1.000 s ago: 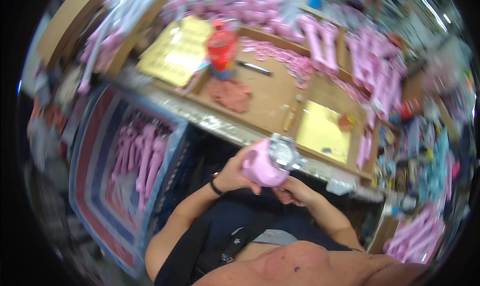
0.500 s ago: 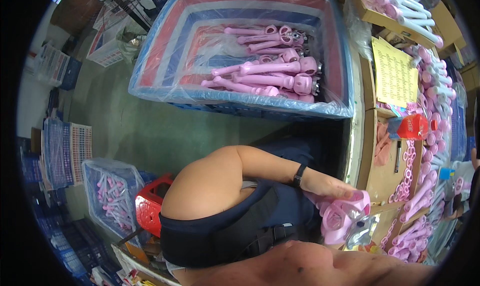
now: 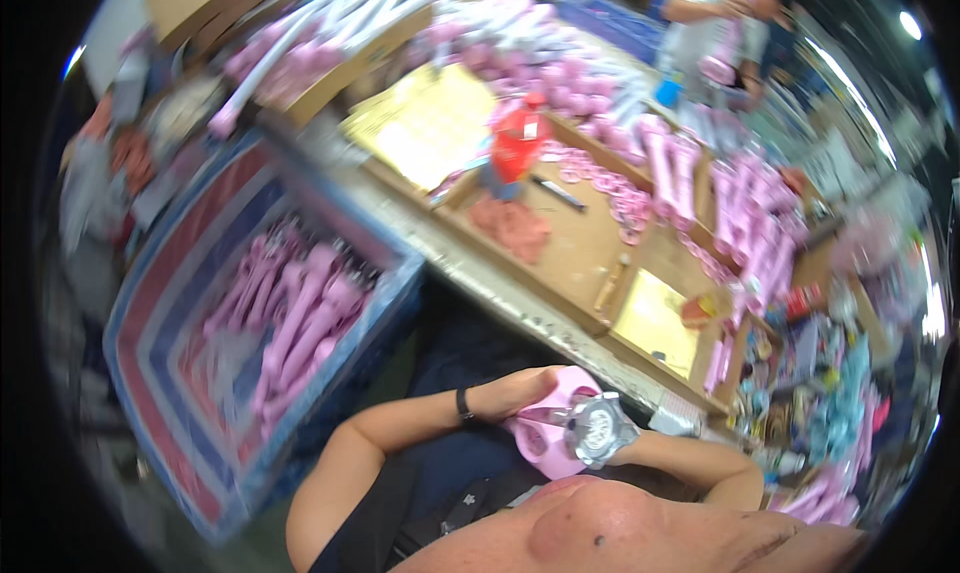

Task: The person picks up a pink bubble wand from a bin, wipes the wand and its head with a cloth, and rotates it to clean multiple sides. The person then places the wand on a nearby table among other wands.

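Note:
Close in front of my body, my left hand (image 3: 518,391) grips a pink plastic part (image 3: 548,451) with round openings. A black band circles my left wrist. At the right end of the pink part is a silver piece (image 3: 602,431) with a round patterned face. My right hand (image 3: 628,450) comes in from the right behind the silver piece, which hides its fingers, so I cannot tell whether they are closed on it.
A striped, plastic-lined bin (image 3: 165,373) at the left holds several long pink parts (image 3: 305,318). Ahead runs a workbench with cardboard trays (image 3: 560,283), yellow sheets (image 3: 425,123), a red bottle (image 3: 518,143), a pen (image 3: 558,193) and heaped pink pieces. Beyond it another person (image 3: 715,43) handles a pink part.
My view has swung right toward the bench, so the bin now lies at the left. My left hand still holds the pink part, and my right arm has come into view.

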### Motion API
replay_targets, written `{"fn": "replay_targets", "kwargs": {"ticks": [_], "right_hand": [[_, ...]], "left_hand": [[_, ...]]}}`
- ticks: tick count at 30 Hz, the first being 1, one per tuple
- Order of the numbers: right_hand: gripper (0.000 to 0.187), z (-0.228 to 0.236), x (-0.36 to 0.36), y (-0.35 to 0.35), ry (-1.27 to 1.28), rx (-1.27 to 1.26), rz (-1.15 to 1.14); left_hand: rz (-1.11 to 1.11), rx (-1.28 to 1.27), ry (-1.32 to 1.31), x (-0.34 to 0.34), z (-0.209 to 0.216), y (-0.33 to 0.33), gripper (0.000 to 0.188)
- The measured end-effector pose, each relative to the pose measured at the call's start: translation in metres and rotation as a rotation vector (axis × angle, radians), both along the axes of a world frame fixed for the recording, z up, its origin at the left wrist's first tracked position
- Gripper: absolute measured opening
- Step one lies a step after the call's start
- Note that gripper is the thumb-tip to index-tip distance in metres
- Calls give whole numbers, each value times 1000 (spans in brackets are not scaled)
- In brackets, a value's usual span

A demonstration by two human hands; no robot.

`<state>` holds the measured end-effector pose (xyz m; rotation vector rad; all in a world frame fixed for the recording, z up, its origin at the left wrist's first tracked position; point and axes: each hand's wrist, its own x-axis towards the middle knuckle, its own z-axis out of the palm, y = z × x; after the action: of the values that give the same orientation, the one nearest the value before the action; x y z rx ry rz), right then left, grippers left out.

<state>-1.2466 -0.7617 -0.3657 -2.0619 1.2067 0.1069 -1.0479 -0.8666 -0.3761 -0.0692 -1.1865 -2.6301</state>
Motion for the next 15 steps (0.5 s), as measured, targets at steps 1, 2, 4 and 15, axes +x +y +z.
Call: {"fn": "replay_targets", "kwargs": {"ticks": [1, 2, 4, 15], "right_hand": [[27, -7, -3, 4, -25, 42, -27], [28, -11, -4, 10, -228, -27, -101], [32, -16, -3, 15, -496, -174, -171], [46, -1, 9, -3, -1095, 1077, -912]], "left_hand": [[-65, 47, -9, -3, 0, -3, 84], [-82, 107, -70, -6, -1, -6, 82], [-116, 254, -277, -11, -4, -15, 77], [-209, 406, -9, -51, -42, -58, 72]]}}
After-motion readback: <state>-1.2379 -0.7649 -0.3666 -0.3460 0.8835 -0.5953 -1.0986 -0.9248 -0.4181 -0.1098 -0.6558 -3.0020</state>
